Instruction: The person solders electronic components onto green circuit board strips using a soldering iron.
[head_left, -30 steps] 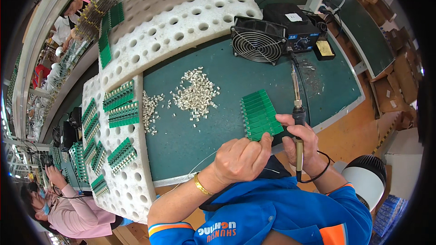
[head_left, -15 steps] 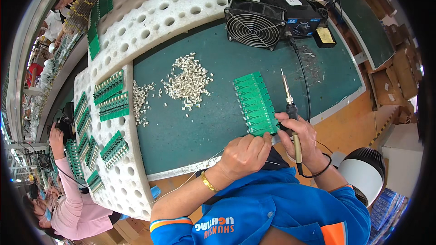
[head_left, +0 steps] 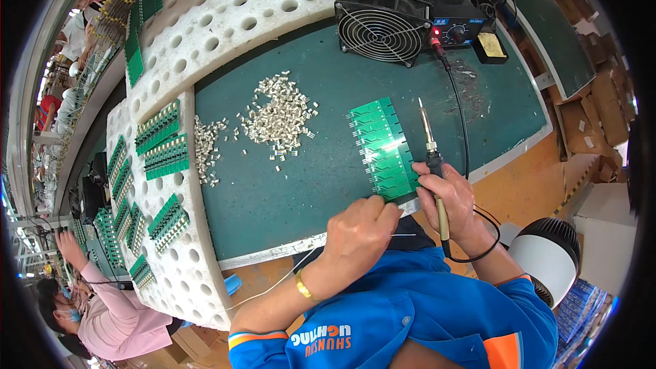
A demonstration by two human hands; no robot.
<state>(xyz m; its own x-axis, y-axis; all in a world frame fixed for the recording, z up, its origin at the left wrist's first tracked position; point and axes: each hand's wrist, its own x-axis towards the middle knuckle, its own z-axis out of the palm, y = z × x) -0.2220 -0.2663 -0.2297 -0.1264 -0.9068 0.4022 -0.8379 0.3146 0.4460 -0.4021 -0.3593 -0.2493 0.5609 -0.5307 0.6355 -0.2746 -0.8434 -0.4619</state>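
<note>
My right hand (head_left: 452,201) wraps round a soldering iron (head_left: 443,222), whose metal tip points up and away from me. Beside its fingertips lies a green circuit board strip (head_left: 379,130) with small pins along its left edge; whether they touch it is unclear. At the strip's near end my left hand (head_left: 361,232) is closed, fingertips pinched together. A thin, pale solder wire (head_left: 404,235) sticks out of that hand on the right, and its tail trails past my wrist toward the lower left. Small metal-coloured connectors (head_left: 279,116) lie in a loose pile left of the strip.
White foam trays (head_left: 198,260) at left hold several populated green boards (head_left: 166,156). A black fan (head_left: 380,27) and a soldering station (head_left: 454,27) stand at the back, with a yellow sponge (head_left: 490,45) beside them. The iron's black cord (head_left: 459,106) crosses the green mat. Another person (head_left: 116,307) sits at left.
My left hand has drawn back slightly leftward from the strip's near end, and solder wire shows to its right. The station's red light is now lit. The whole view has shifted a little.
</note>
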